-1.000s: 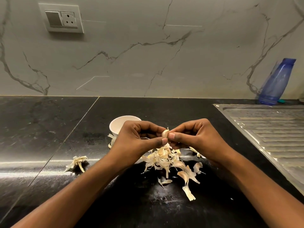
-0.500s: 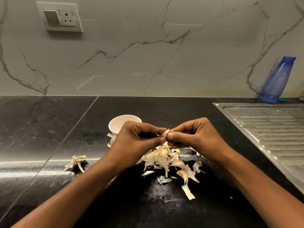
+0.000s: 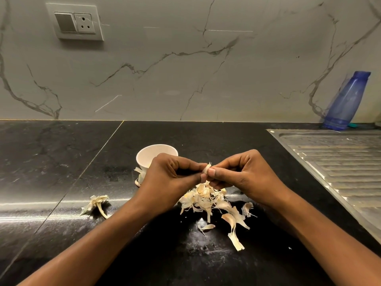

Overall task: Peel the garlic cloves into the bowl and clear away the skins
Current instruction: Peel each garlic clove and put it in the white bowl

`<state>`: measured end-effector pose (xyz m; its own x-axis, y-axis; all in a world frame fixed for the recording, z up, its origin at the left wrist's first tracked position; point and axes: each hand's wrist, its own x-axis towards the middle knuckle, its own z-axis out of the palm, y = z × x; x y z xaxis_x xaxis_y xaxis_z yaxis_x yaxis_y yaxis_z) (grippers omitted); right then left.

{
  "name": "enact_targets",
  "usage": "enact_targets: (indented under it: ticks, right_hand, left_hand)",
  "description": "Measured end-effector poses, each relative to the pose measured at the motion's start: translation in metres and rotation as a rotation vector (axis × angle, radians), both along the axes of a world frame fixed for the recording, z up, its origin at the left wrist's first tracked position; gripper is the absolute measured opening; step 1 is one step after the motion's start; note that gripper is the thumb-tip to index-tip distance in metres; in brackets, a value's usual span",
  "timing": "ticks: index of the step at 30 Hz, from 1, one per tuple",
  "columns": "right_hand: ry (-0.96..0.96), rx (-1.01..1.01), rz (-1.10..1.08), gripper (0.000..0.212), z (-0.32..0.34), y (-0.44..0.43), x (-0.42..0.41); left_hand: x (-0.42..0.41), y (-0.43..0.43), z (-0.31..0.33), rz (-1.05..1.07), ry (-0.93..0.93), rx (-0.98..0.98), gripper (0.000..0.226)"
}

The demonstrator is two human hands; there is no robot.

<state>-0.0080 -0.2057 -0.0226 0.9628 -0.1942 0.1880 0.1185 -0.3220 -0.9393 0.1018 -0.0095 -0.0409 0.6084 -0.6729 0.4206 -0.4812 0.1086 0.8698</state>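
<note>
starting at the far left, a switch and socket plate [image 3: 74, 22] sits high on the marble-veined wall [image 3: 185, 79], above the black stone countertop [image 3: 51, 157]. on that counter a loose scrap of garlic stalk [image 3: 95, 204] lies by itself, well apart from the other peelings. next comes the small white bowl [image 3: 148, 153], upright, its near side partly hidden behind the left hand [image 3: 169, 178]; a few bits of skin [image 3: 140, 174] lean at its base. what the bowl holds cannot be made out. the left hand is curled, thumb and forefinger pinching the lower end of the garlic clove [image 3: 206, 168]. the clove is held in the air between both hands, above the counter and just right of the bowl. its long axis runs steeply from lower left to upper right, narrow end up, with a wisp of skin sticking out at the top. the right hand [image 3: 243, 176] is curled too, thumb and fingertips pinching the same clove from the other side, thumbnail facing the camera. beneath the two hands a pile of peeled skins [image 3: 208, 200] spreads on the counter, longer strips trailing toward the camera. farther right lies the ribbed steel drainboard [image 3: 338, 162], and at the back right a blue plastic bottle [image 3: 348, 100] stands by the wall.
</note>
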Motion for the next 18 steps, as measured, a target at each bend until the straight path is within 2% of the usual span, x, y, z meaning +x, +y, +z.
enact_targets:
  ticks: [18]
  right_hand:
    - [-0.111,-0.085,-0.056,0.007,-0.0037,0.0061,-0.0010]
  left_hand:
    - [-0.0023,0.0006,0.0001,0.039,-0.091,-0.049,0.022]
